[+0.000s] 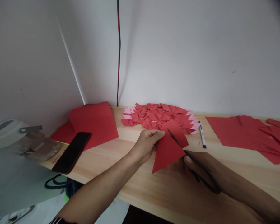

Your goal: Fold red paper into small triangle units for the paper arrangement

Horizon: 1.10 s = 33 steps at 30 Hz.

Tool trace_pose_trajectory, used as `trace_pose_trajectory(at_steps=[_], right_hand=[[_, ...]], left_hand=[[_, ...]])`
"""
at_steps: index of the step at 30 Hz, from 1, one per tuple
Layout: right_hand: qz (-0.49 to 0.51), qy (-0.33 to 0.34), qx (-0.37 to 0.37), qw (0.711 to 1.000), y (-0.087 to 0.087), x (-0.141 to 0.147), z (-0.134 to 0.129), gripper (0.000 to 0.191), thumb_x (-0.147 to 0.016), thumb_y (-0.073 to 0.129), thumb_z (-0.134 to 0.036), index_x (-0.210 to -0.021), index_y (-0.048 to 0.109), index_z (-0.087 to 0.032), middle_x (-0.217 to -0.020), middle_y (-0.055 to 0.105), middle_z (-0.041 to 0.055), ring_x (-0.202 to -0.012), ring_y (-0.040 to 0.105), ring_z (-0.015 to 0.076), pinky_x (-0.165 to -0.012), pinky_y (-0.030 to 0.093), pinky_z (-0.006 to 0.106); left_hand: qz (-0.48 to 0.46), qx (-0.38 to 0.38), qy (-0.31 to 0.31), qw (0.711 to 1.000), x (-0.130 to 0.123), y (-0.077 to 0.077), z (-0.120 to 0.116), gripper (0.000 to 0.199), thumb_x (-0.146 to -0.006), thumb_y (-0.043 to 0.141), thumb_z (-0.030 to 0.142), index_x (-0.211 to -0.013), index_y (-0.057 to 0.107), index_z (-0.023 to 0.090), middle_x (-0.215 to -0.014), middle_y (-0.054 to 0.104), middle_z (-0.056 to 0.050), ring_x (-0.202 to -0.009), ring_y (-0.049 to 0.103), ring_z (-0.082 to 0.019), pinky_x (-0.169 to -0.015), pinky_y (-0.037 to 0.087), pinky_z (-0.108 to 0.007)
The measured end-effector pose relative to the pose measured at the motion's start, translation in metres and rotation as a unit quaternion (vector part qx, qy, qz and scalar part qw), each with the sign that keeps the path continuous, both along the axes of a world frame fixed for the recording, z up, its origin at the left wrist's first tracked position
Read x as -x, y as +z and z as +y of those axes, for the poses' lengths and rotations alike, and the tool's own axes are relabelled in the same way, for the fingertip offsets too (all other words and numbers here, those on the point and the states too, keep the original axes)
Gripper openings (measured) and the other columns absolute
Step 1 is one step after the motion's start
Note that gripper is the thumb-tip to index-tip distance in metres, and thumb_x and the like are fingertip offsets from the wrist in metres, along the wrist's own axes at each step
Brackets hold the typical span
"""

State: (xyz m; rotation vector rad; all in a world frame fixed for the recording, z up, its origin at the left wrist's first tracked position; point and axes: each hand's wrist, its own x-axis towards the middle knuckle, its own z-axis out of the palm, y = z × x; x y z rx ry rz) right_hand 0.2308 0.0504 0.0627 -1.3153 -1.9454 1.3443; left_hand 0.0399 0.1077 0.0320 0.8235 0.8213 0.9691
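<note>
The left thumb and fingers (151, 141) pinch a folded sheet of red paper (168, 151) above the pale wooden table (128, 155), while the right hand (198, 166) is curled round black-handled scissors (204, 174), their blades at the paper. Beyond lies a pile of red and pink cut paper pieces (154, 115), a black-and-white pen (202, 135) just beside it.

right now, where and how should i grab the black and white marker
Probably best pinched mid-barrel on the marker, coming from above with the fingers on its two long sides. It lies flat and slim on the wooden table, its length running roughly towards the wall. Its far end sits close to the red and pink paper cutouts, so the middle looks easier.
</note>
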Motion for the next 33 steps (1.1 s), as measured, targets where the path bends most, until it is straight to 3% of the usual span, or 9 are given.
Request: trace_pose_trajectory(at_steps=[17,25,33], right_hand=[[-0.036,-0.013,-0.033,0.999,-0.012,-0.006,-0.001,0.054,-0.087,0.038,-0.066,-0.059,0.049,-0.021,-0.055,0.052,0.0008,-0.05,0.044,0.0137,-0.047,0.033,0.028],[-0.032,0.003,-0.026,0.999,-0.007,-0.003,0.0,0.052,-0.086,0.038,-0.066,-0.059,0.044,-0.022,-0.053,0.049,0.0002,-0.049,0.042,0.014,-0.047,0.032,0.029],[-0.028,0.007,-0.031,0.999,-0.008,-0.005,0.002,0.048,-0.084,0.045,-0.064,-0.064,0.048,-0.021,-0.059,0.053,0.0008,-0.053,0.047,0.0147,-0.049,0.037,0.028]], left_hand=[[0.033,-0.035,-0.011,0.999,-0.002,-0.004,-0.002,0.031,-0.07,0.073,0.041,-0.072,0.066,0.011,-0.067,0.059,-0.002,-0.058,0.052,-0.009,-0.055,0.037,-0.021],[-0.018,-0.005,-0.022,1.0,-0.002,-0.006,-0.002,0.03,-0.068,0.075,0.038,-0.073,0.067,0.01,-0.072,0.062,-0.004,-0.063,0.055,-0.011,-0.062,0.041,-0.022],[-0.072,0.05,-0.024,0.996,-0.001,0.002,-0.004,0.028,-0.064,0.079,0.031,-0.075,0.067,0.008,-0.068,0.064,-0.004,-0.062,0.058,-0.01,-0.063,0.043,-0.021]])
